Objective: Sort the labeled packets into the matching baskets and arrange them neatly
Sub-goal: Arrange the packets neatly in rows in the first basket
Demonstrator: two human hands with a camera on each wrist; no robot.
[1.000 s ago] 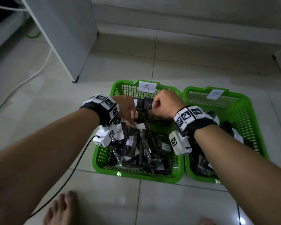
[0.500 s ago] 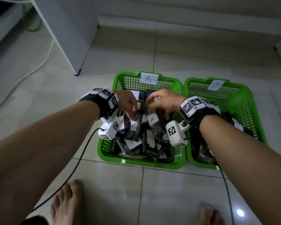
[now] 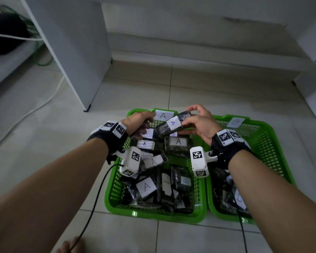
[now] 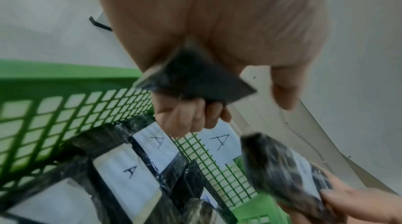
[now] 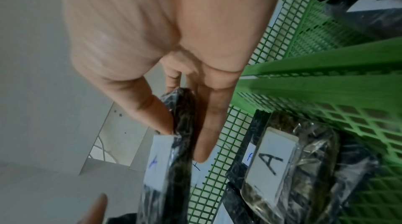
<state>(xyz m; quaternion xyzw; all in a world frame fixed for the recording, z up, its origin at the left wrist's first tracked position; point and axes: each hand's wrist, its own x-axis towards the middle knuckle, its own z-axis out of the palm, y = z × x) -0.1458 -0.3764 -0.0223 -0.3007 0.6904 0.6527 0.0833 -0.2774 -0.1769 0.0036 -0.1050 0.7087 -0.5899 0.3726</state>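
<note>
Nearest, basket A (image 3: pixel 154 215) is full of jumbled dark packets (image 3: pixel 146 187). Above its far end, the right hand (image 3: pixel 202 123) pinches an A packet (image 3: pixel 172 124), probably checking the label. At 9 o'clock of it, the left hand (image 3: pixel 137 121) curls round another packet (image 4: pixel 191 74). Basket B (image 3: pixel 274 143) sits at 3 o'clock. Tiled floor (image 3: pixel 217 94), wall beyond.

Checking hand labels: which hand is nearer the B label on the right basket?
Right. The right hand holds an A packet just beside the B label; the left hand grips another packet at the A basket's far-left corner.
</note>
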